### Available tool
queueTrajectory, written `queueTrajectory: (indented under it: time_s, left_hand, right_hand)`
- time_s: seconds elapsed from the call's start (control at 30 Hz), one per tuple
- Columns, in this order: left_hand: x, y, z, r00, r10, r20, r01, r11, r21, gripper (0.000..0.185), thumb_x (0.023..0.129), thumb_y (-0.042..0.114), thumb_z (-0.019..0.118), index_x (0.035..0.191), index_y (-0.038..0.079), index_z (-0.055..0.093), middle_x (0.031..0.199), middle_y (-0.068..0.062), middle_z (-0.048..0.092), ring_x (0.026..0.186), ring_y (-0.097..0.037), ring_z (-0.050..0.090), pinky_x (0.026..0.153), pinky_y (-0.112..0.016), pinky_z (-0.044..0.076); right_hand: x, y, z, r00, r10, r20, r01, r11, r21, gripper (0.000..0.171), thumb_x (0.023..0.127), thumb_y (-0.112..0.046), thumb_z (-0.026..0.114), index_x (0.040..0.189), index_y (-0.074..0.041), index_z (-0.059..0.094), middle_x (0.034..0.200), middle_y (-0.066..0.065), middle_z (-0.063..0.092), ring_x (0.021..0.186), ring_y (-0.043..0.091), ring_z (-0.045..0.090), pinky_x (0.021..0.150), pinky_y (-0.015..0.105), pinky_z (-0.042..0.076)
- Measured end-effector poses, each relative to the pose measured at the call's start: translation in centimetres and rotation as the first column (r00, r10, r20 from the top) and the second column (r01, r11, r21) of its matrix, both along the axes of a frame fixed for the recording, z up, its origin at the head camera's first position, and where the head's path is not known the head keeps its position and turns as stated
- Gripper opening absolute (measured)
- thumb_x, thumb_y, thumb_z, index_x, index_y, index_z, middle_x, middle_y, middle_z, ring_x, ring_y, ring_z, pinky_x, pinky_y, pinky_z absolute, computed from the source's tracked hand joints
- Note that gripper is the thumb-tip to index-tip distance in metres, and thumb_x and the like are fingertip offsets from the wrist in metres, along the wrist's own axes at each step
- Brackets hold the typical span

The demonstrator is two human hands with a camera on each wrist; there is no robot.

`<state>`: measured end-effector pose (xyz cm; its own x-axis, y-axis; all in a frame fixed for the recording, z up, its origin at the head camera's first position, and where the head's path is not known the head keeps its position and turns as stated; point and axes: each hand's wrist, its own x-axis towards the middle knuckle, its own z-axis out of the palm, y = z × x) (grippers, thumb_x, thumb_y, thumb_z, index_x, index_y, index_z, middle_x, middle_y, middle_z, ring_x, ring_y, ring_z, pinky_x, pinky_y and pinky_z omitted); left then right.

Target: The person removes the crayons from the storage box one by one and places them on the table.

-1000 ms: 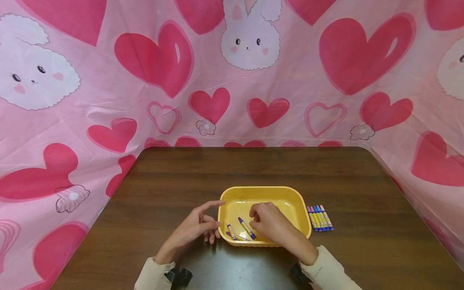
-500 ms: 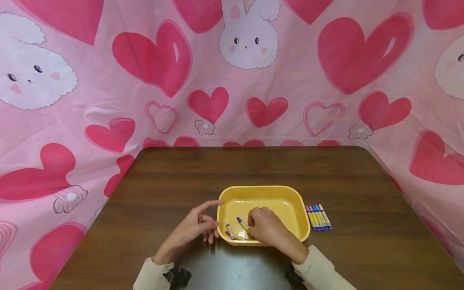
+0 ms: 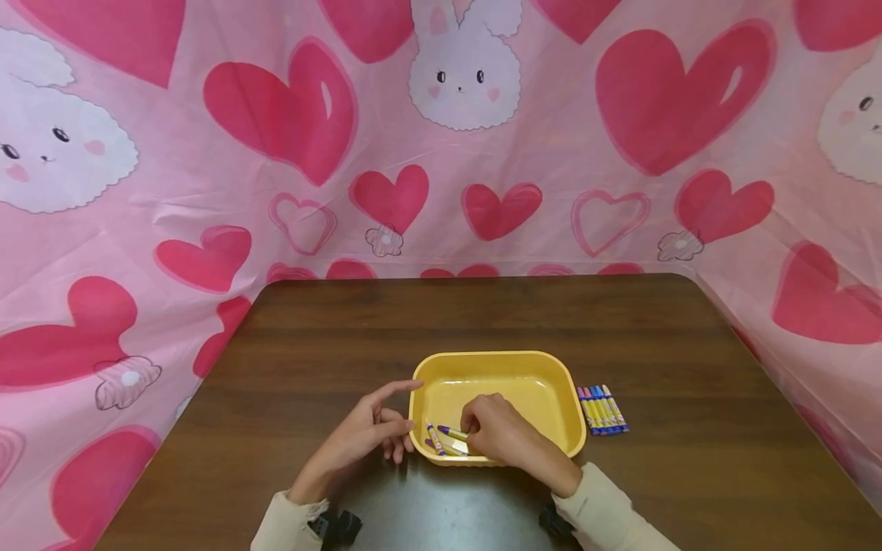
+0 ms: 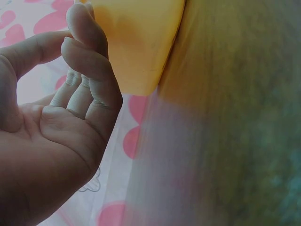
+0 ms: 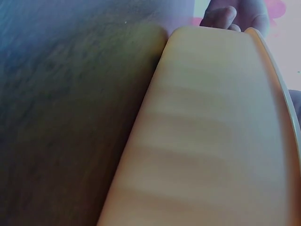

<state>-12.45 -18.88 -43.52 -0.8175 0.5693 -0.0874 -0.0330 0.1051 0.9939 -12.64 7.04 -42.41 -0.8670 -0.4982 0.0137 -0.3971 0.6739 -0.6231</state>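
Observation:
A yellow plastic tray (image 3: 496,356) holds several crayons near its front left corner. At the tray's left end, my left hand (image 3: 365,432) touches the rim with its index fingertip and thumb, fingers spread. The left wrist view shows this left hand (image 4: 84,108) beside the tray wall (image 4: 136,61). My right hand (image 3: 499,428) reaches into the tray and pinches the near end of a purple-tipped crayon (image 3: 452,433). Left of it lies another crayon (image 3: 436,440). In the right wrist view the tray's side wall (image 5: 211,127) hides the right hand's fingers.
Several crayons (image 3: 602,411) lie side by side in a row on the table, just right of the tray. The dark wooden table (image 3: 344,329) ends at the back against a pink cloth (image 3: 441,252) printed with hearts and rabbits.
My right hand has moved left and taken hold of the purple-tipped crayon, which has swung flatter with its tip toward the left. My left hand has stayed at the tray's rim.

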Motion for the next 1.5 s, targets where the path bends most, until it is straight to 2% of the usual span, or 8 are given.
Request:
queueTrajectory:
  time_s: [0.17,0.37,0.47,0.83,1.1,1.23,1.5]
  left_hand:
    - [0.0,-0.3,-0.1,1.0,-0.012,-0.006,0.012,1.0,0.011,0.06,0.098,0.008,0.061,0.152,0.004,0.033,0.077,-0.023,0.07,0.056,-0.018,0.065,0.05,-0.026,0.051]
    - [-0.1,-0.3,-0.1,1.0,-0.022,-0.013,0.022,1.0,0.014,0.06,0.099,0.009,0.061,0.152,0.004,0.033,0.078,-0.018,0.071,0.056,-0.017,0.065,0.05,-0.025,0.05]
    - [-0.2,-0.2,-0.1,0.999,-0.027,-0.018,0.027,0.999,0.017,0.059,0.099,0.008,0.06,0.152,0.004,0.033,0.078,-0.018,0.071,0.056,-0.018,0.065,0.05,-0.026,0.051]
    - [-0.4,-0.1,-0.1,1.0,-0.027,-0.005,0.027,1.0,0.004,0.06,0.099,0.011,0.06,0.152,0.005,0.033,0.078,-0.016,0.071,0.056,-0.017,0.064,0.051,-0.025,0.05]
    - [-0.2,-0.2,-0.3,1.0,-0.024,-0.014,0.024,1.0,0.003,0.059,0.099,0.009,0.059,0.152,0.005,0.033,0.078,-0.018,0.071,0.056,-0.018,0.064,0.051,-0.026,0.05]
    - [-0.1,-0.1,-0.2,1.0,-0.022,-0.015,0.022,1.0,0.008,0.059,0.099,0.008,0.06,0.152,0.004,0.033,0.078,-0.021,0.07,0.056,-0.017,0.064,0.05,-0.025,0.05]
    - [-0.1,-0.2,-0.1,1.0,-0.023,-0.008,0.023,1.0,0.017,0.061,0.098,0.009,0.061,0.152,0.003,0.033,0.078,-0.02,0.07,0.056,-0.018,0.064,0.051,-0.025,0.05]
  right_hand:
    - [0.0,-0.2,0.0,1.0,0.021,0.017,-0.021,1.0,-0.014,0.016,0.072,0.005,0.065,0.068,-0.011,0.066,0.061,-0.008,0.051,0.057,0.008,0.044,0.052,0.022,0.036]
    - [0.0,0.0,0.3,1.0,0.016,-0.02,-0.017,1.0,-0.009,0.018,0.073,0.005,0.064,0.066,-0.011,0.061,0.06,-0.008,0.044,0.056,0.008,0.041,0.051,0.022,0.032]
    - [-0.1,0.3,0.7,0.999,-0.007,-0.04,0.007,1.0,-0.01,0.017,0.073,0.004,0.065,0.068,-0.011,0.062,0.061,-0.008,0.046,0.058,0.008,0.042,0.053,0.022,0.035]
    - [0.7,1.3,3.9,0.994,-0.06,-0.094,0.053,0.996,-0.077,0.009,0.076,0.001,0.069,0.081,-0.007,0.07,0.072,-0.006,0.06,0.067,0.01,0.052,0.062,0.023,0.047]
    - [0.8,3.6,4.3,0.98,-0.157,-0.118,0.142,0.982,-0.125,0.008,0.078,0.0,0.072,0.08,-0.008,0.07,0.069,-0.008,0.06,0.063,0.007,0.051,0.061,0.021,0.047]
    - [0.9,5.3,4.6,0.974,-0.207,-0.097,0.193,0.972,-0.136,0.009,0.08,0.0,0.073,0.082,-0.008,0.071,0.071,-0.007,0.06,0.065,0.007,0.052,0.062,0.022,0.048]
    - [1.8,8.9,4.8,0.93,-0.34,-0.141,0.313,0.932,-0.181,0.011,0.078,0.001,0.074,0.084,-0.008,0.071,0.071,-0.007,0.061,0.065,0.008,0.055,0.062,0.022,0.05]
